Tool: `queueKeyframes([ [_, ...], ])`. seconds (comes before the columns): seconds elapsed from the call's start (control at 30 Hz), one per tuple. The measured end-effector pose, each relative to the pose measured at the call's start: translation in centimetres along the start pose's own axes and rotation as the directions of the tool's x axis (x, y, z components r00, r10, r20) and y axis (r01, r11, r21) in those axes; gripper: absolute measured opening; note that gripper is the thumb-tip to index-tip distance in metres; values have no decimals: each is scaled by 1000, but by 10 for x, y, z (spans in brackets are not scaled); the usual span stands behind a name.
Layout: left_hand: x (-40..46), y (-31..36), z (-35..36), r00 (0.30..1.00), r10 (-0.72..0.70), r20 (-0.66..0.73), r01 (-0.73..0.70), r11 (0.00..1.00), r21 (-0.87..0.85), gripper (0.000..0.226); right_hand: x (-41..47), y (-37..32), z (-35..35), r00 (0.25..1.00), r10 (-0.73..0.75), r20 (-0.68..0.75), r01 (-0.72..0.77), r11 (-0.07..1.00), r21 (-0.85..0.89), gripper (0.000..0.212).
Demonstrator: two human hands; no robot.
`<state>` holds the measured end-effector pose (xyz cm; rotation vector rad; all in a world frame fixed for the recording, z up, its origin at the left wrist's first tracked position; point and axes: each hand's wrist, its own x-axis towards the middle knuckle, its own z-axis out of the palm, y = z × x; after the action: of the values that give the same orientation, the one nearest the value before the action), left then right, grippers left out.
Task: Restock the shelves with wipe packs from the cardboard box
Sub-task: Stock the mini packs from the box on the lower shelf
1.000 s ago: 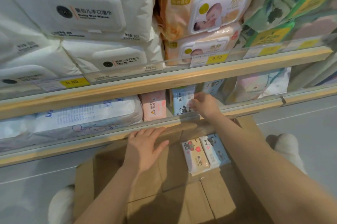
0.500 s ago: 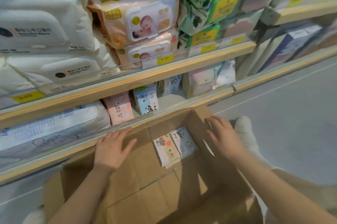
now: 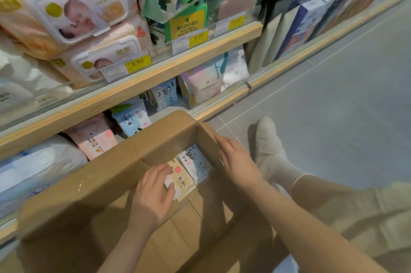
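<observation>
The open cardboard box point(image 3: 106, 174) stands on the floor against the lowest shelf point(image 3: 218, 108). Two wipe packs lie in its far corner: a cream pack with a red heart point(image 3: 183, 180) and a pale blue panda pack point(image 3: 196, 162). My left hand point(image 3: 153, 192) is down inside the box, its fingers and thumb closing round the left side of the cream pack. My right hand point(image 3: 235, 159) rests with straight fingers on the box's right wall. On the lowest shelf stand a pink wipe pack point(image 3: 95, 139) and a blue panda pack point(image 3: 132, 119).
Above the lowest shelf, large baby wipe packs point(image 3: 73, 12) and green packs point(image 3: 191, 5) fill a shelf with yellow price tags point(image 3: 138, 63). A socked foot point(image 3: 269, 148) and a trouser leg lie right of the box on the grey tiled floor point(image 3: 344, 105).
My left hand left the box's far flap and went down onto the cream pack. My right hand moved from the air onto the box's right wall. The view swung to the right.
</observation>
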<state>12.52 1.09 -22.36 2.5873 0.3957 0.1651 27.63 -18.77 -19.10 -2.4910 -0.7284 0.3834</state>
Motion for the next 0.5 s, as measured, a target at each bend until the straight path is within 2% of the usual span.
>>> queueKeyframes([
  [0.07,-3,0,31,988,-29,149,28,1000,3,45,0,1,-1,1000,-4,-7,4,1000,3,45],
  [0.17,-1,-17,68,926,-278,256,292,956,-18,42,-1,2,-1,1000,-16,-15,16,1000,4,44],
  [0.2,0,-23,77,891,-366,269,383,924,-13,45,-1,3,0,1000,-15,-16,15,1000,6,45],
  [0.27,4,-32,91,838,-467,281,478,878,32,52,0,4,1,1000,-5,-15,5,1000,6,45],
  [0.33,9,-35,102,825,-486,289,498,867,36,55,0,5,2,1000,-7,-24,8,1000,12,45],
  [0.5,24,-30,116,814,-534,228,563,821,-87,53,2,8,4,999,-27,-26,27,1000,9,45],
])
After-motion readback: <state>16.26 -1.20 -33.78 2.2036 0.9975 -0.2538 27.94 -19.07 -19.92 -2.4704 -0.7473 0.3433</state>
